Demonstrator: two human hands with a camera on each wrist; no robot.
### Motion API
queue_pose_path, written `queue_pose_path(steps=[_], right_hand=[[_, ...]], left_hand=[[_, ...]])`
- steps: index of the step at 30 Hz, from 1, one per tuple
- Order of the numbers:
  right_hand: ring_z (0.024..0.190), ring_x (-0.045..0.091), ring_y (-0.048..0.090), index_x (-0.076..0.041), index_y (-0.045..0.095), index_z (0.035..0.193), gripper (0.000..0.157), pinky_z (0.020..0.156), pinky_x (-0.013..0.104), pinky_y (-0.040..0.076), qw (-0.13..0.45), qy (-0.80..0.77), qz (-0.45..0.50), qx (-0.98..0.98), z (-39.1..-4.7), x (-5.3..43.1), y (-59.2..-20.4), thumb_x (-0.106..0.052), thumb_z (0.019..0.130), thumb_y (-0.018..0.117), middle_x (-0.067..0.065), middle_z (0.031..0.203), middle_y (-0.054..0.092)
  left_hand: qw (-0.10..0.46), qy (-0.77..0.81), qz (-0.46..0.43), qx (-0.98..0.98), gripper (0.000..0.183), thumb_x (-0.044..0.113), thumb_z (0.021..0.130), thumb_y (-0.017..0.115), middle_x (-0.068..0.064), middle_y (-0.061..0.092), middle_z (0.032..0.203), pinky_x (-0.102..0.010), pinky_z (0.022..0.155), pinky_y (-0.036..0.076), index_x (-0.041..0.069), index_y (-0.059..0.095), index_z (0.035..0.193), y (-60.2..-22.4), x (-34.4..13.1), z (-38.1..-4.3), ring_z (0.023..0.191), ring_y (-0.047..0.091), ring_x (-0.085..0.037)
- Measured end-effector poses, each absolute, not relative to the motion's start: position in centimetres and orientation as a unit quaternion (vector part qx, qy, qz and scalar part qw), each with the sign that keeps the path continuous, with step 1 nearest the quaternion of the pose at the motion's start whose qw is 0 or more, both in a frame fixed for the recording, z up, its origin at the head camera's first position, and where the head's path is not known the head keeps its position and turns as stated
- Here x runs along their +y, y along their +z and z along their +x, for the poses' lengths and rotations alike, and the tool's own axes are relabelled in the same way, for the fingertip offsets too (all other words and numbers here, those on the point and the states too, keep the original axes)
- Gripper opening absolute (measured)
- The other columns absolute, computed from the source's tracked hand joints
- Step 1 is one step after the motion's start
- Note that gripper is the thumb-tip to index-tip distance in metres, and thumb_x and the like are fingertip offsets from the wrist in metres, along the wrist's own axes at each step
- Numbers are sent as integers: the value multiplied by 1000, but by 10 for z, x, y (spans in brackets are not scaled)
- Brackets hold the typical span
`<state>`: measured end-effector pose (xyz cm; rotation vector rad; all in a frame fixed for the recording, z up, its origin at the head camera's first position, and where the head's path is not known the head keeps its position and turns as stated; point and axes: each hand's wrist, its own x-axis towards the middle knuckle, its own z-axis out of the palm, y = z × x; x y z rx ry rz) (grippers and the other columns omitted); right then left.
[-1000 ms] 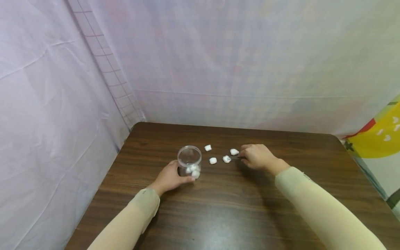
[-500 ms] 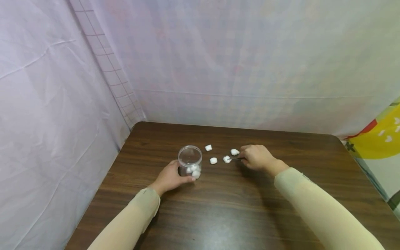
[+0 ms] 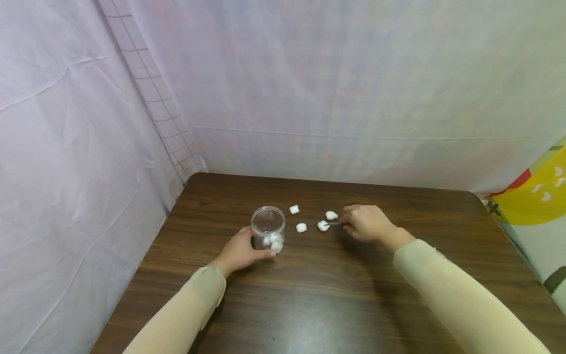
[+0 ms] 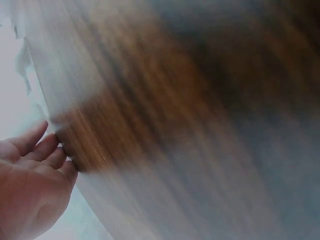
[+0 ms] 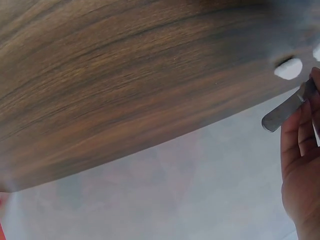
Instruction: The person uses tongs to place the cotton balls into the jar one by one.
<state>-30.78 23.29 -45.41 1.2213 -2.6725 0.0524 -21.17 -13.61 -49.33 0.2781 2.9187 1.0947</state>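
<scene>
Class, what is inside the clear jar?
Several white fluffy pieces sit low inside the clear jar. They overlap, and the left hand covers part of its side, so their number cannot be told.

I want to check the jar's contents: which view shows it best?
The head view: the clear jar shows from rim to base, white balls inside, the left hand gripping its side. Neither wrist view shows any of the jar.

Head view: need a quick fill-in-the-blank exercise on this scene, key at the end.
1. The right hand holds the metal tool, while the ____ hand holds the clear jar.
2. Outside the jar, ____ white pieces show in the head view.
3. In colour, the tabletop is ____.

Missing words: left; four; brown.
</scene>
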Motion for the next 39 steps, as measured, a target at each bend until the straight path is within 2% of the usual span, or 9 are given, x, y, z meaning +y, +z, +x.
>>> queue_pose_path(steps=[6, 9, 13, 18, 24, 31, 39], right_hand=[[92, 30, 69, -13, 80, 98, 16, 66, 46, 58, 102, 18, 413, -905, -300, 238, -446, -14, 83, 77, 12, 111, 69], [84, 26, 69, -13, 80, 98, 15, 61, 43, 57, 109, 20, 418, -902, -297, 239, -441, -14, 83, 78, 9, 106, 69], [70, 15, 61, -14, 79, 96, 14, 54, 36, 53, 125, 20, 429, -894, -293, 237, -434, -15, 82, 78, -1, 90, 63], [69, 12, 57, -16, 79, 94, 12, 54, 35, 51, 145, 28, 446, -883, -290, 230, -420, -15, 82, 79, -5, 87, 60], [61, 9, 46, -15, 77, 89, 9, 48, 29, 42, 174, 36, 479, -859, -289, 212, -401, -15, 81, 80, -7, 78, 53], [63, 8, 49, -14, 78, 92, 8, 49, 29, 45, 200, 49, 506, -837, -288, 186, -380, -16, 85, 76, -7, 80, 55], [61, 7, 48, -11, 79, 94, 10, 49, 26, 44, 208, 65, 526, -822, -283, 157, -360, -14, 84, 78, -6, 80, 57]], left_hand=[[7, 351, 89, 932, 81, 53, 74, 84, -15, 55, 139, -52, 105, 40, 8, 57, 137, -493, -136, -212, 127, 51, -32], [9, 349, 89, 933, 81, 54, 74, 84, -15, 55, 138, -52, 105, 40, 8, 57, 136, -493, -136, -212, 126, 52, -32], [9, 348, 89, 933, 82, 54, 74, 84, -15, 56, 137, -51, 105, 41, 7, 57, 136, -494, -136, -212, 125, 52, -32], [7, 345, 90, 934, 83, 56, 74, 83, -15, 55, 137, -51, 104, 41, 7, 57, 136, -494, -136, -212, 125, 53, -32], [5, 346, 93, 934, 84, 57, 74, 83, -15, 55, 139, -51, 105, 41, 7, 58, 136, -495, -137, -212, 127, 52, -31], [3, 345, 91, 934, 85, 58, 73, 83, -15, 55, 138, -50, 105, 41, 7, 57, 136, -494, -137, -212, 126, 52, -31], [7, 340, 87, 936, 85, 58, 73, 83, -15, 55, 138, -50, 105, 40, 6, 57, 136, -494, -136, -213, 127, 52, -32]])
